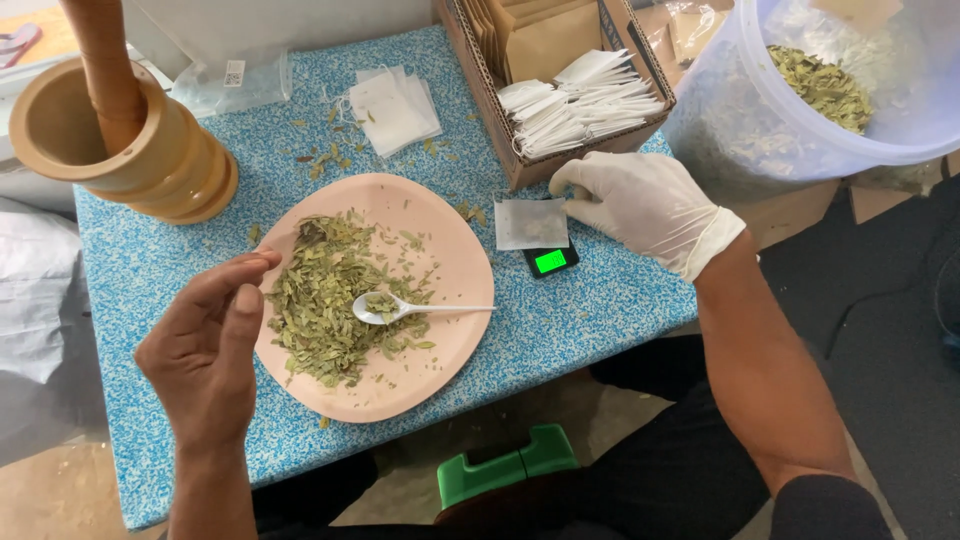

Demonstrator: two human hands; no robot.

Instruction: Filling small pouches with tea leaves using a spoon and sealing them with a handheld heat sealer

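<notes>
A pink plate on the blue speckled table holds a heap of dried green leaves and a white plastic spoon lying on them. My bare left hand hovers over the plate's left edge, fingers curled and empty. My right hand, in a white glove, pinches the right edge of a small white sachet that rests on a small black scale with a lit green display.
A wooden mortar with pestle stands at the back left. Loose white sachets lie behind the plate. A cardboard box holds more sachets and brown bags. A clear plastic tub of leaves sits right. A green object lies below the table.
</notes>
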